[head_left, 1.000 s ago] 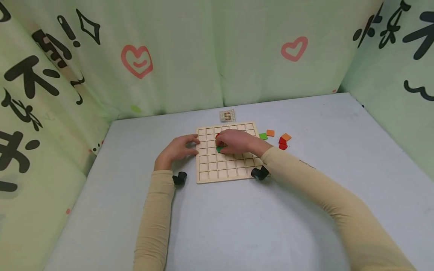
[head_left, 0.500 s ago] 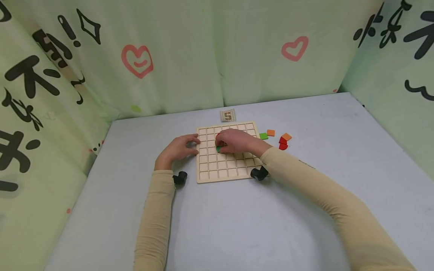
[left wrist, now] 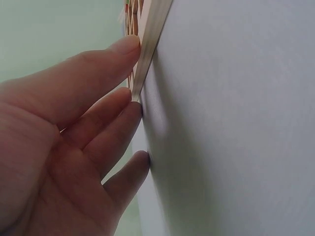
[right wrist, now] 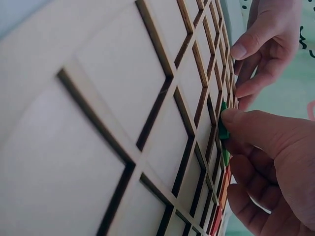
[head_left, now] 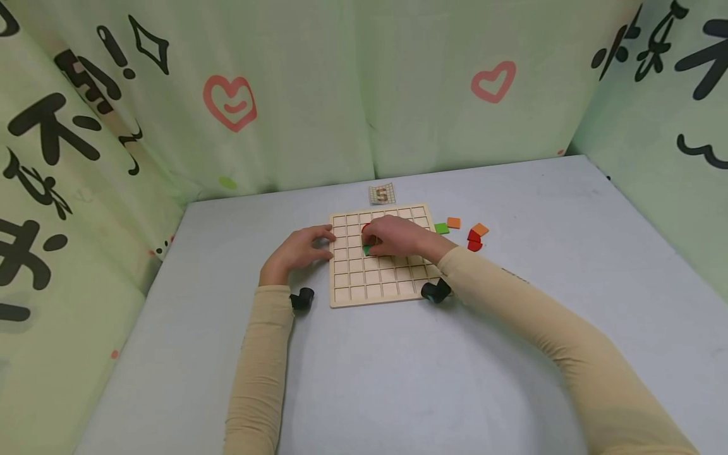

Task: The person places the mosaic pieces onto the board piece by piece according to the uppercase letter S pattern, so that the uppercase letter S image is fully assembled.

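A square wooden grid board (head_left: 372,294) lies on the table. My left hand (head_left: 298,248) touches its left edge, the fingers spread and fairly straight; the left wrist view shows the thumb (left wrist: 127,46) against the board's side. Over the upper left cells, my right hand (head_left: 394,235) pinches a small green tile (right wrist: 223,123) with thumb and curled fingers, partly hidden. Just beyond that tile, a red piece (head_left: 365,227) shows past the fingers. More red and orange pieces sit in cells in the right wrist view, mostly covered by the right hand.
Right of the board lie a light green tile (head_left: 442,228), two orange tiles (head_left: 453,223) and two red pieces (head_left: 474,246). Behind the board is a patterned card (head_left: 382,194). Black wrist cameras (head_left: 302,299) hang under both wrists. A green curtain (head_left: 318,95) encloses the table.
Hardly anything differs: the right hand stays over the same cells with only a very slight shift, and the left hand keeps its place at the board's edge.
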`<state>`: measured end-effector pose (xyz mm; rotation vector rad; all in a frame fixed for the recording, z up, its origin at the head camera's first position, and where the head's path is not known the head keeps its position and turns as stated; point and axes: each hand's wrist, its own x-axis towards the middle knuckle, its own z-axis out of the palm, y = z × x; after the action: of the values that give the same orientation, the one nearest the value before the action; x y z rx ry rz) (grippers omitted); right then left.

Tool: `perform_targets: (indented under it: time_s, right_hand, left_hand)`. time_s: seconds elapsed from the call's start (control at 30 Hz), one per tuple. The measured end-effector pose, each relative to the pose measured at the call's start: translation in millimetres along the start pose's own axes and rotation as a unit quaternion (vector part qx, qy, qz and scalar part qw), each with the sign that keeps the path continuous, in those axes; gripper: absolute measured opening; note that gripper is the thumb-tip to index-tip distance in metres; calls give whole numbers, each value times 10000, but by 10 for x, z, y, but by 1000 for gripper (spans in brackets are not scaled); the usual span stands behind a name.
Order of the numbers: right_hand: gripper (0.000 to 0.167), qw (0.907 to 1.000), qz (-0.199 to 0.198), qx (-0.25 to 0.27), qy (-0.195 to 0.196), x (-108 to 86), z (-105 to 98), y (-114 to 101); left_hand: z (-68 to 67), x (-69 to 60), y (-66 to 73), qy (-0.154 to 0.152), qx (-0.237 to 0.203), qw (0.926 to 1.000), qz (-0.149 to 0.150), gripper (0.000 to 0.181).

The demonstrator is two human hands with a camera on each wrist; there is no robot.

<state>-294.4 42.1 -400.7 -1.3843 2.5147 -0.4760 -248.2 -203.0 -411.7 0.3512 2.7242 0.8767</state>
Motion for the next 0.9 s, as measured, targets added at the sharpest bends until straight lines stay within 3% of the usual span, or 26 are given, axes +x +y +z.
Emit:
perform_targets:
  time_s: [0.37,0.7,0.9]
  right_hand:
    - [19,9979,638,18,-141,61,56,-60]
    - [14,9971,681,324,-83,24,25,-126]
    - [10,9966,770,-215,180,17,36,-180]
  left_hand:
    - [-3,-4,-5,10,-83,10000,15,38]
    - [-4,-2,-18,17,-136,9999,0,37]
    - [-2,-4,-6,29,-83,10000,2,38]
